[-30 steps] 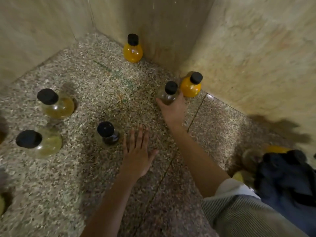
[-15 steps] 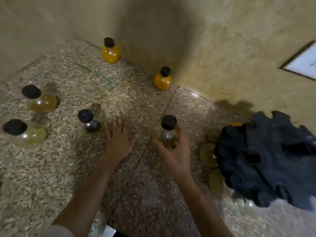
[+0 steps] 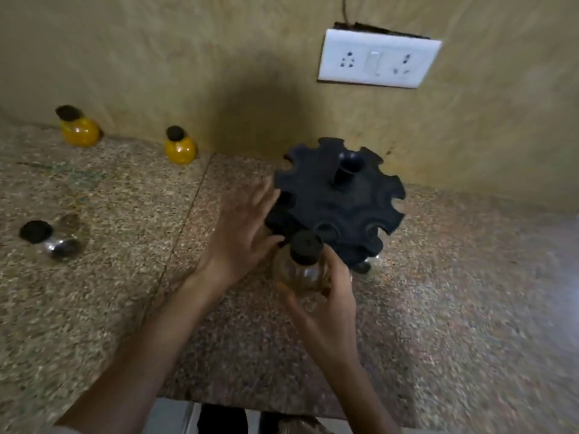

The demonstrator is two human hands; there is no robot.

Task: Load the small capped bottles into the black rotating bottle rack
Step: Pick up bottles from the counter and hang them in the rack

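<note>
right hand (image 3: 326, 296) grips a clear bottle (image 3: 300, 270) at the rack (image 3: 338, 202) edge; left hand (image 3: 241, 233) open, fingers spread, apparently touching the rack.

Rack (image 3: 336, 202) right of three bottles (image 3: 180, 147)

speckled counter (image 3: 470, 292), bottles (image 3: 180, 146), rack (image 3: 338, 202)
</note>
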